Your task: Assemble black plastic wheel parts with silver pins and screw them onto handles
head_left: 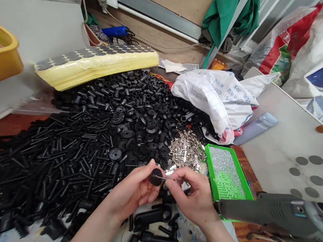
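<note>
1. Head view, centre: gripping a black plastic disc [156, 176] in the left hand [132, 186], in a narrow hold between thumb and fingertips, just above the front of the heap of parts.
2. Pinching a thin metal pin [161, 178] in the right hand [191, 192], in a narrow hold between thumb and forefinger, with the pin's tip meeting the disc's face.
3. Showing, just beyond the hands, a loose pile of silver metal clips [185, 150] beside a green plastic tray [225, 174] holding silver-coloured small parts.
4. Showing, left of and behind the hands, heaped black plastic toothed rods [60, 160], spoked wheels [115, 154] and short tubes [124, 91].
5. Showing, under the hands, larger black moulded parts [152, 219].
6. Showing, at lower right, a grey hot-melt glue gun [272, 211] with its nozzle over the tray's near corner.
7. Showing, behind the heap, a yellow-backed sheet of grey round adhesive pads [95, 65] and a white woven sack [215, 99].
</note>
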A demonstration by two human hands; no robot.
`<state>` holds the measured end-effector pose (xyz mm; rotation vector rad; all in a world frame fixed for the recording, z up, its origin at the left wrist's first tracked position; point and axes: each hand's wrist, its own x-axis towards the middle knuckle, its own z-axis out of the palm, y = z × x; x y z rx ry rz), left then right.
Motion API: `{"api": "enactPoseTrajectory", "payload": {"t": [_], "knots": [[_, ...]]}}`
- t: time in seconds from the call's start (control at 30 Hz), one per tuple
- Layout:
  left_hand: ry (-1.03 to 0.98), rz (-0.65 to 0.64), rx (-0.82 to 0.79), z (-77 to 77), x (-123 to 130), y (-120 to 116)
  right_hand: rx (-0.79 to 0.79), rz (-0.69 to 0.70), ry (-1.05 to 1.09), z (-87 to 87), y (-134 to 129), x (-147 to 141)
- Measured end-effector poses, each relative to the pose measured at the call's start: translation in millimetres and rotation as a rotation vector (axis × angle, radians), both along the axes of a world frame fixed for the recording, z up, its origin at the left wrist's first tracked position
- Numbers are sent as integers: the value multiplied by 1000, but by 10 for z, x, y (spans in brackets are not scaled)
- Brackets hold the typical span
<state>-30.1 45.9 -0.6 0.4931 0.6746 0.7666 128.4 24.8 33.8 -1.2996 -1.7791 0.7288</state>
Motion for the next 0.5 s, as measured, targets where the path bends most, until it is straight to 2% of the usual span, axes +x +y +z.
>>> {"api": "enactPoseTrajectory", "payload": {"t": [0.17,0.27,0.4,0.5], "knots": [[105,-15,25,2,8,-17,-226,25,64,51,49,15],[162,-16,46,-6,17,-20,-354,-7,128,49,67,0],[169,-30,29,-7,31,-20,-403,-38,156,9,54,-48],[155,-50,-10,-3,39,-19,-350,20,94,-18,50,-55]]}}
